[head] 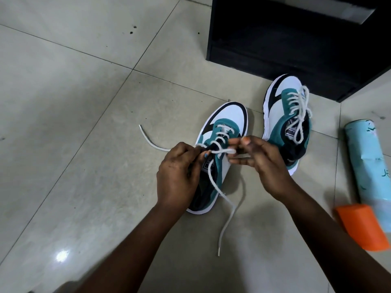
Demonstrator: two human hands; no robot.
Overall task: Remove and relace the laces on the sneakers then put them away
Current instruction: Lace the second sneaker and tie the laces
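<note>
Two white, teal and black sneakers stand on the tiled floor. The near sneaker (227, 117) lies under both hands, partly laced with a white lace (227, 199). One lace end trails left across the floor, the other runs down toward me. My left hand (179, 172) pinches the lace over the tongue. My right hand (260, 157) pinches the same lace a little to the right, by the upper eyelets. The far sneaker (281, 102) stands to the right, fully laced and tied in a bow.
A black cabinet (296, 39) stands on the floor behind the far sneaker. A pale blue cylinder with an orange cap (366, 166) lies on its side at the right edge. Light tiles (74, 102) stretch to the left.
</note>
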